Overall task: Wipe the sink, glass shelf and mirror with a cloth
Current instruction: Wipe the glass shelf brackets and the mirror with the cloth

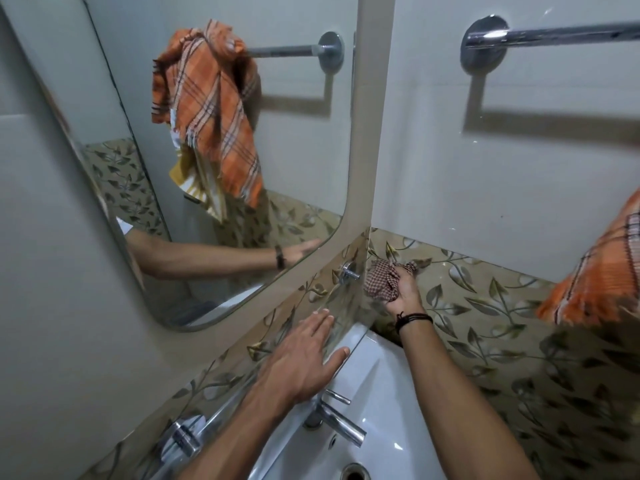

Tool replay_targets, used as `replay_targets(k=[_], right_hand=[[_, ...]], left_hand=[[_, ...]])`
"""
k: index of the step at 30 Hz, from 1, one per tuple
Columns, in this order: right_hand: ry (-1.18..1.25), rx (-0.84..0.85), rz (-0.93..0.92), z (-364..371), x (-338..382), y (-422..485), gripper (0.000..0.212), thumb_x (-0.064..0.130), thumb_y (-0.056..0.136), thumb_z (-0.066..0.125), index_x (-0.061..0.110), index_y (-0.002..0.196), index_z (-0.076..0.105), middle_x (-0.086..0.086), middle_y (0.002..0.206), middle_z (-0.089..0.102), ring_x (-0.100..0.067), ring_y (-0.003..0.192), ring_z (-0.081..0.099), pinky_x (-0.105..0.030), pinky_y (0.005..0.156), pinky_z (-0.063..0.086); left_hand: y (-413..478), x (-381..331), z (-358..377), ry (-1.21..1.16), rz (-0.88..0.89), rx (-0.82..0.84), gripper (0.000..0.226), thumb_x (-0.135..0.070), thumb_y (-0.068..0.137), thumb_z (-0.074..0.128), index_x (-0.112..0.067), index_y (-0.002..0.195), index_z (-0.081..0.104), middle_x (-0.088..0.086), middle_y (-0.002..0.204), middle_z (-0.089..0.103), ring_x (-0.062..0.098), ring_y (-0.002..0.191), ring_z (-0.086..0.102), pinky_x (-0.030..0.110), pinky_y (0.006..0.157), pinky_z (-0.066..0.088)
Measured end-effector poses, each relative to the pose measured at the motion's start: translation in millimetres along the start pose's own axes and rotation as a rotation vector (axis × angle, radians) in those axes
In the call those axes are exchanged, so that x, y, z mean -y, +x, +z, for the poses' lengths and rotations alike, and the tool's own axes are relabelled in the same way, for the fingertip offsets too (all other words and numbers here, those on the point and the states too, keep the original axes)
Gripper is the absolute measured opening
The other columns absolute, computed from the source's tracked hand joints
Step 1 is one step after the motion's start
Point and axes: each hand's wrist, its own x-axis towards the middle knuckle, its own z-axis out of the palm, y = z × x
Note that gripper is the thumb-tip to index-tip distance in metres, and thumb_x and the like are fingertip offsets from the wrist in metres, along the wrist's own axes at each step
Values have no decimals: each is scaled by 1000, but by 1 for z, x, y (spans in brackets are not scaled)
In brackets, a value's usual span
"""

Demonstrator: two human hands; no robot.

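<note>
**Cloth at the corner end of the shelf**

Fingers (403,273) of the right hand (404,295) curl round a bunched brown-and-white checked cloth (380,283) and press it into the corner where the two walls meet. Whether the wad bears on the end of the glass or on the leaf-patterned tile behind it cannot be told. Fingers (321,321) of the left hand (300,362) lie straight and spread, palm down on the clear glass shelf (346,306), the thumb reaching over its front edge.

The shelf's long axis runs from 7 o'clock to 1 o'clock across the view. The cloth sits at the 1 o'clock end, just beside the small chrome bracket (347,273). So nearly all the glass lies toward 7 o'clock from the gripping fingers, and a stroke along it would probably be a pull back toward the body. The left hand rests in that path, about mid-length, and would likely need to lift.

The rounded wall mirror (304,150) stands at 10 o'clock from the cloth, above the shelf. The white ceramic sink (384,379) lies at 6 o'clock, under the right forearm, with the chrome tap (341,424) at its rim.
</note>
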Motion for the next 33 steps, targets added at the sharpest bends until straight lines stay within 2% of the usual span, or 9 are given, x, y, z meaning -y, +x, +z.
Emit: replay_targets(k=[2,5,9,12,16,21,25,30,33], right_hand=[[80,14,-51,-8,-18,-10,29,24,104,46,4,114,63,-19,119,67,-32,104,62,-47,102,50],[248,51,-115,-14,-41,-21,53,39,93,49,5,133,57,-22,129,61,-40,121,56,-55,111,38],[343,18,-163,0,-37,-15,67,53,99,32,6,145,46,-24,143,51,-43,128,49,-54,108,39],[327,16,-139,-3,-37,-12,70,57,100,27,7,146,44,-23,147,47,-43,129,48,-51,103,43],[235,71,-71,-8,-52,-42,71,60,91,43,11,142,49,-22,137,56,-42,127,51,-55,95,53],[71,56,14,-17,-65,-65,50,45,101,45,9,132,60,-19,129,64,-36,118,59,-45,89,54],[7,29,16,-10,-39,-46,44,29,102,47,2,135,57,-20,126,62,-32,107,61,-44,87,54],[5,-36,-18,-5,-3,-5,36,23,105,45,1,132,55,-19,115,64,-32,103,63,-43,82,61],[-34,-126,-72,-12,-7,16,32,14,101,52,-1,130,56,-25,121,65,-37,105,66,-50,75,62]], left_hand=[[-1,0,0,1,-3,4,77,-66,101,30,-24,163,11,-8,171,3,8,156,4,26,122,0],[-1,-2,-1,-9,-11,5,77,-65,102,30,-25,163,9,-7,171,2,9,156,4,28,123,1],[-3,-3,-1,-25,-15,6,77,-65,101,30,-25,163,8,-7,171,2,8,156,3,27,122,0],[-1,-1,-1,-16,-20,8,77,-65,101,30,-26,163,8,-7,171,1,8,156,3,27,121,-2],[2,-1,0,4,-19,36,76,-65,102,30,-26,163,7,-6,171,1,9,156,3,26,117,-4],[2,1,6,9,-28,37,78,-67,101,27,-27,163,5,-6,171,0,10,156,2,27,117,-5],[0,-2,0,2,-24,30,76,-65,102,29,-25,163,6,-7,171,0,9,156,2,25,115,-7],[0,-3,-3,-6,-21,25,77,-65,102,31,-24,163,8,-7,171,1,9,156,3,25,119,-4],[1,-1,-1,-2,-15,24,78,-66,101,30,-24,163,9,-6,171,3,10,156,4,28,123,0]])
